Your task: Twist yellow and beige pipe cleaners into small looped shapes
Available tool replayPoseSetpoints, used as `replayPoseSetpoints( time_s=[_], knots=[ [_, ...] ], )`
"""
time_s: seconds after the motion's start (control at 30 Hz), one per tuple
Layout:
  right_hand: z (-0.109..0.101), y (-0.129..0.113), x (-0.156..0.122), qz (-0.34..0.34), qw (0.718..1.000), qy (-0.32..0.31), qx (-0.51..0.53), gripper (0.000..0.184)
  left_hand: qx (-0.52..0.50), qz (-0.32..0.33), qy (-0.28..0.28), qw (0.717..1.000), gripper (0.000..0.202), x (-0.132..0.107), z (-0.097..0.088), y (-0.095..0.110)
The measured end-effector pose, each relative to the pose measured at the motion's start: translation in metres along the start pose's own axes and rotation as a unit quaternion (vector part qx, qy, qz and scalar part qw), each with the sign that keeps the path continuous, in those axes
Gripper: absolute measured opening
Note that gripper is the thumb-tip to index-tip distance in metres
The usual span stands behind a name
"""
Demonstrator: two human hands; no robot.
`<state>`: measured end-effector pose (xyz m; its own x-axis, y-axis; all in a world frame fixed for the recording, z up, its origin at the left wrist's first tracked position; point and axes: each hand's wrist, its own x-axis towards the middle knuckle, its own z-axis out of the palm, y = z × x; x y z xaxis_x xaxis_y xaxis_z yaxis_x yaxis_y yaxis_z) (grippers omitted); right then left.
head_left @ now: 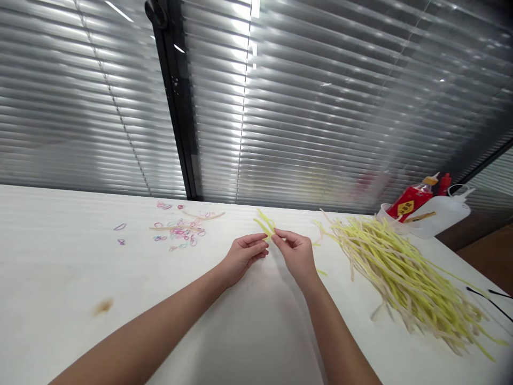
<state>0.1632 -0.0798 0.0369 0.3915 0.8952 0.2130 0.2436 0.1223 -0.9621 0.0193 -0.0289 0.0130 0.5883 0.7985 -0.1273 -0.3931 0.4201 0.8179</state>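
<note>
Near the middle of the white table, my left hand and my right hand meet with fingertips almost touching. A few thin yellow strips stick up and away from between them. Thumb and forefinger of each hand are closed in a pinch on these strips, though the exact gripping point is partly covered by the fingers. To the right lies a large loose bundle of long yellow and beige strips. Small coloured elastic bands are scattered at the left, with a few beige strips among them.
At the far right stand a red glue bottle with a yellow cap and a white squeeze bottle. Dark thin cables cross the table's right edge. Behind the table rises a glass partition with blinds. A brown stain marks the tabletop.
</note>
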Motion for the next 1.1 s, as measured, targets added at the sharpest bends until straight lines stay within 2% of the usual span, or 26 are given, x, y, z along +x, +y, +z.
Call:
replayPoseSetpoints(
  time_s=[0.17,0.33,0.4,0.5,0.6,0.7,0.83,1.1],
  knots=[
    [0.004,-0.001,-0.001,0.022,0.996,-0.072,0.043,0.027,0.009,0.013,-0.007,1.000,0.019,0.002,-0.001,-0.001],
    [-0.001,-0.008,-0.003,0.017,0.994,-0.094,-0.045,0.026,0.023,0.034,0.001,0.999,0.015,0.004,-0.003,-0.004],
    [-0.003,-0.010,-0.005,-0.002,0.991,-0.093,-0.092,0.024,0.027,0.041,0.010,0.999,0.014,0.004,-0.003,-0.004],
    [-0.003,-0.013,-0.007,-0.072,0.982,-0.094,-0.149,0.019,0.023,0.042,0.022,0.999,0.015,0.003,-0.003,-0.005],
    [-0.002,-0.014,-0.008,-0.144,0.964,-0.109,-0.197,0.021,0.011,0.038,0.033,0.999,0.019,0.003,-0.001,-0.003],
    [-0.002,-0.015,-0.008,-0.180,0.947,-0.122,-0.236,0.023,0.001,0.034,0.038,0.999,0.021,0.002,0.000,-0.002],
    [-0.001,-0.017,-0.009,-0.194,0.934,-0.139,-0.266,0.023,-0.012,0.029,0.031,0.999,0.020,0.003,-0.002,-0.002],
    [0.002,-0.023,-0.012,-0.180,0.909,-0.147,-0.346,0.021,-0.027,0.023,0.028,0.999,0.015,0.004,-0.003,-0.001]
  ],
)
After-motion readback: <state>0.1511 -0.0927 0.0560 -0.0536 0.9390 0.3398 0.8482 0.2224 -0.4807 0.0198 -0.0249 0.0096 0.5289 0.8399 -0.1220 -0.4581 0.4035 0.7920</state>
